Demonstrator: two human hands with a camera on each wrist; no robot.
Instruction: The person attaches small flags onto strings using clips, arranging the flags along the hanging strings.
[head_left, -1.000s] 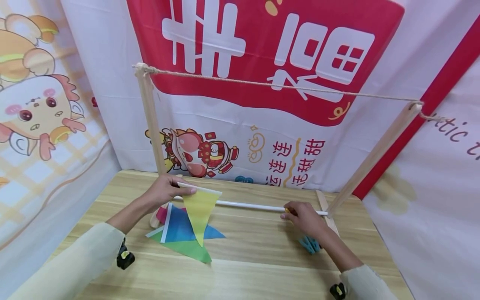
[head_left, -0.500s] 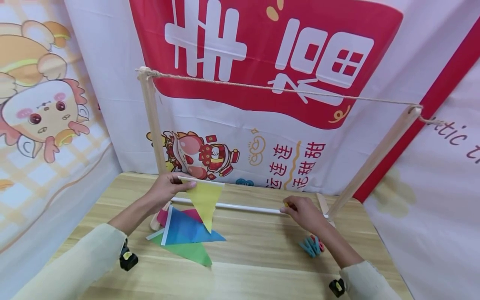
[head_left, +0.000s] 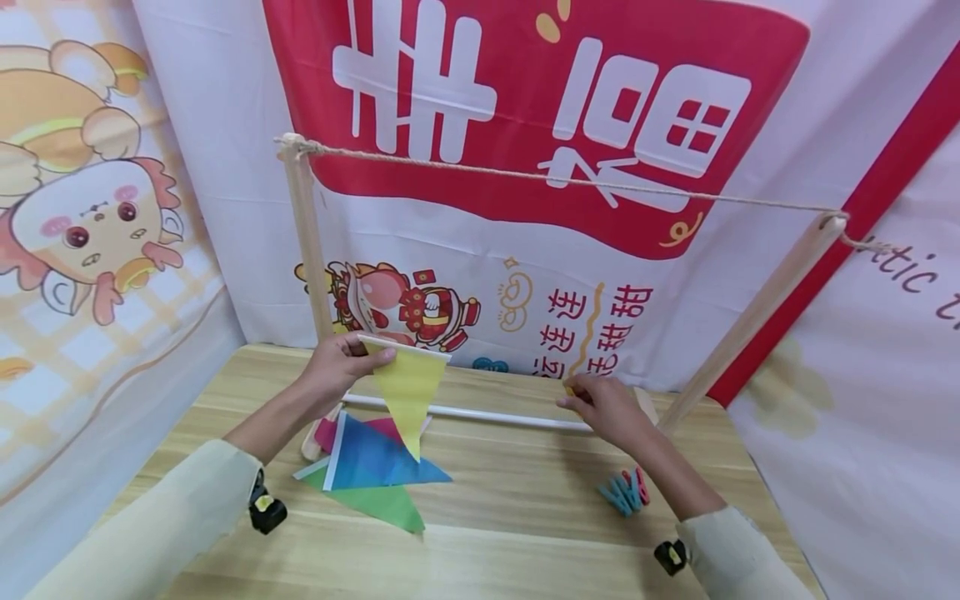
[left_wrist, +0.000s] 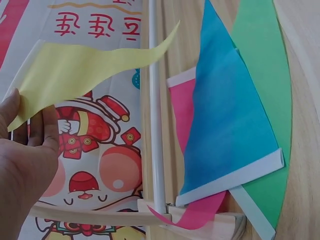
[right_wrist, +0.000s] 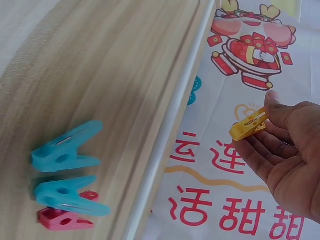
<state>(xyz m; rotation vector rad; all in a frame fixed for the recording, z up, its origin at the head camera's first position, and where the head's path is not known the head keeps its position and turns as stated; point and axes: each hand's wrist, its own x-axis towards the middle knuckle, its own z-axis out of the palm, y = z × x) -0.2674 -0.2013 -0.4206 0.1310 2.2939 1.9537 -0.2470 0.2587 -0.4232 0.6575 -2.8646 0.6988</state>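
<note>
My left hand (head_left: 337,367) pinches a yellow pennant (head_left: 408,387) by one end of its white-banded top edge; its point hangs downward. In the right wrist view, my right hand (right_wrist: 292,155) holds a yellow clothespin (right_wrist: 249,124) between thumb and fingers. Below the left hand, a blue pennant (head_left: 375,458) overlaps a green pennant (head_left: 386,507) and a pink pennant (left_wrist: 182,107) on the table. Two blue clothespins (right_wrist: 65,147) and a pink clothespin (right_wrist: 65,219) lie under the right forearm. Over both hands runs a twine line (head_left: 525,175).
Two wooden posts, the left post (head_left: 306,233) and the right post (head_left: 757,317), carry the twine. A white rod (head_left: 495,415) joins them low down, close over the wooden table (head_left: 510,550). Behind stands a printed cloth backdrop (head_left: 465,233).
Both hands have risen, the left with the yellow pennant and the right with the yellow clothespin. The pink clothespin by the blue ones has come into view from behind the right arm.
</note>
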